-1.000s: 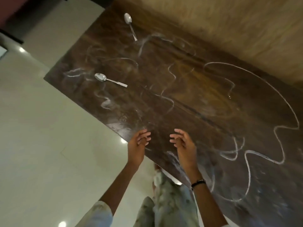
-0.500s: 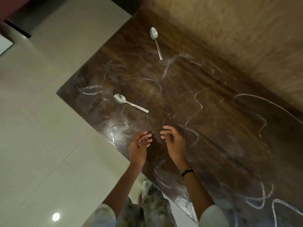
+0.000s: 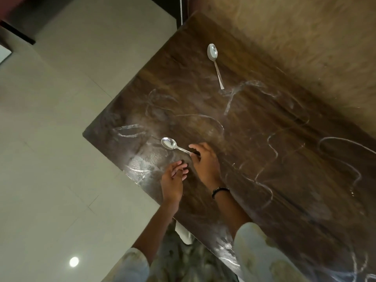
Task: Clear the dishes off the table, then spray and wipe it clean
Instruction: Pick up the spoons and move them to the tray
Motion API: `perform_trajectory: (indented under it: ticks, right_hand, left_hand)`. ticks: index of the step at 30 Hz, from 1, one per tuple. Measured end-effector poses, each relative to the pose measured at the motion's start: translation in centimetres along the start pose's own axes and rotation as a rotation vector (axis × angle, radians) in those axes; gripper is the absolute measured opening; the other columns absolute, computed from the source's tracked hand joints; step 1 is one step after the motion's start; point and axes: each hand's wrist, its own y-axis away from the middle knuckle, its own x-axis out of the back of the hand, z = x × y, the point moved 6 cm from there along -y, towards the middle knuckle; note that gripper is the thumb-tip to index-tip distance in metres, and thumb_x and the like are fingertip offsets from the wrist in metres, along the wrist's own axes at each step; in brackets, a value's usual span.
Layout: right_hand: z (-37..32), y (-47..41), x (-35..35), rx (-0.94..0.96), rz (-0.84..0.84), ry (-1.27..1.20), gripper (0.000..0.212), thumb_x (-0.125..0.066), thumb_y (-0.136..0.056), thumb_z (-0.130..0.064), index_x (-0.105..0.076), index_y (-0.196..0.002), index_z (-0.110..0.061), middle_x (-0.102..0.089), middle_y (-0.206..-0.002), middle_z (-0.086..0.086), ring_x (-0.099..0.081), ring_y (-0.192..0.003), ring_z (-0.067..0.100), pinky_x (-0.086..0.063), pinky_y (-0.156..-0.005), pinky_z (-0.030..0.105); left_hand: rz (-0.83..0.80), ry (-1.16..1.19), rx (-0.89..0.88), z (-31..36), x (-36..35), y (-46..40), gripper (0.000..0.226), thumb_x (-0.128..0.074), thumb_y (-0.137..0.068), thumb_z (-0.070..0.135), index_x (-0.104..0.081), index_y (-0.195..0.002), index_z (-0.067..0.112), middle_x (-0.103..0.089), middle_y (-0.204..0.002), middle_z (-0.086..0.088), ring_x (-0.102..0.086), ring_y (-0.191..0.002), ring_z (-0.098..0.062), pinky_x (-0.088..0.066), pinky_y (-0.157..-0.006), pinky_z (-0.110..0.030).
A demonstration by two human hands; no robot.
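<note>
Right hand [image 3: 205,161] pinches the handle of the near shiny steel spoon [image 3: 169,143], bowl pointing away from the hand toward the dark wooden table [image 3: 264,159] corner. Left hand [image 3: 173,180] hovers beside, fingers relaxed, grasping nothing. Two spoons total; far steel spoon [image 3: 213,58] lies by the table's far edge, bowl outward.

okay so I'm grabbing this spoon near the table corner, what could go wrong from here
The right hand pinches only the tip of the near spoon's handle, so the heavier bowl end could tip out of that grip and fall, likely onto the floor past the nearby table edge. Dragging it could also smear the white streaks under it. The far spoon lies well beyond both hands; the left hand holds nothing and could fetch it.
</note>
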Motion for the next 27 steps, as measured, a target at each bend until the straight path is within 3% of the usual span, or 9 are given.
perform_trajectory:
  ticks: [5, 11, 13, 17, 19, 24, 25, 27]
  right_hand:
    - [-1.4, -1.7, -1.5, -0.025, -0.041, 0.082, 0.027, -0.062, -0.09, -0.02, -0.065, -0.117, -0.02, -0.059, -0.114, -0.004, -0.056, -0.106, 0.014, -0.05, -0.086, 0.031]
    - [-2.0, -2.8, -2.6, -0.035, -0.08, 0.149, 0.01, -0.06, -0.091, -0.019, -0.069, -0.093, -0.019, -0.062, -0.095, -0.001, -0.059, -0.089, 0.017, -0.051, -0.074, 0.035]
    - [-2.1, -3.0, -2.7, -0.069, -0.057, 0.085, 0.01, -0.061, -0.09, -0.016, -0.07, -0.089, -0.018, -0.065, -0.092, 0.0, -0.06, -0.084, 0.015, -0.051, -0.074, 0.031]
    - [-2.7, -3.4, -1.8, -0.204, 0.049, -0.246, 0.011, -0.064, -0.089, -0.009, -0.073, -0.094, -0.013, -0.072, -0.089, -0.003, -0.063, -0.077, 0.0, -0.045, -0.071, 0.007]
    - [-3.3, -3.5, -1.4, -0.273, 0.067, -0.39, 0.012, -0.065, -0.089, -0.011, -0.073, -0.098, -0.015, -0.072, -0.089, -0.007, -0.065, -0.08, -0.002, -0.049, -0.074, 0.011]
    - [-5.1, -5.6, -1.0, -0.223, -0.035, -0.467, 0.016, -0.065, -0.089, -0.01, -0.073, -0.098, -0.02, -0.073, -0.093, -0.007, -0.069, -0.086, 0.006, -0.056, -0.084, 0.029]
    - [-5.3, -6.5, -0.5, -0.206, -0.032, -0.46, 0.017, -0.064, -0.089, -0.007, -0.073, -0.097, -0.02, -0.073, -0.091, -0.006, -0.068, -0.083, 0.006, -0.056, -0.082, 0.03]
    - [-5.4, -9.0, 1.7, -0.185, 0.069, -0.378, 0.015, -0.061, -0.091, -0.01, -0.073, -0.099, -0.013, -0.072, -0.088, -0.002, -0.063, -0.072, 0.0, -0.05, -0.07, 0.017]
  left_hand:
    - [-0.041, -0.022, 0.06, 0.8, 1.3, -1.7, 0.021, -0.05, -0.095, 0.008, -0.061, -0.111, 0.013, -0.07, -0.099, 0.0, -0.069, -0.087, -0.012, -0.056, -0.074, -0.02]
    - [-0.127, -0.096, 0.054, 2.1, 2.1, -4.0, 0.018, -0.05, -0.094, 0.008, -0.061, -0.106, 0.015, -0.071, -0.097, 0.0, -0.07, -0.087, -0.014, -0.055, -0.076, -0.025]
    - [-0.137, -0.094, 0.056, 2.7, 2.0, -4.8, 0.018, -0.05, -0.095, 0.01, -0.061, -0.108, 0.013, -0.072, -0.099, -0.003, -0.07, -0.089, -0.015, -0.055, -0.078, -0.027]
    - [-0.178, -0.037, 0.065, 4.9, 1.2, -6.1, 0.024, -0.047, -0.097, 0.022, -0.06, -0.115, 0.013, -0.07, -0.105, 0.0, -0.068, -0.096, -0.012, -0.054, -0.082, -0.024]
    - [-0.213, 0.005, 0.071, 6.2, 0.5, -6.8, 0.025, -0.047, -0.097, 0.024, -0.061, -0.115, 0.013, -0.07, -0.106, 0.0, -0.067, -0.1, -0.011, -0.053, -0.086, -0.024]
    - [-0.203, 0.058, 0.026, 9.6, -0.6, -8.9, 0.02, -0.05, -0.096, 0.017, -0.067, -0.085, 0.015, -0.07, -0.087, -0.004, -0.069, -0.088, -0.016, -0.054, -0.079, -0.024]
    - [-0.192, 0.073, 0.036, 10.2, -0.6, -9.4, 0.019, -0.05, -0.096, 0.017, -0.065, -0.085, 0.013, -0.07, -0.089, -0.006, -0.068, -0.087, -0.016, -0.054, -0.078, -0.024]
    - [-0.197, 0.1, 0.042, 11.3, -0.8, -10.3, 0.02, -0.047, -0.097, 0.015, -0.063, -0.086, 0.009, -0.07, -0.096, -0.011, -0.07, -0.087, -0.016, -0.054, -0.079, -0.025]
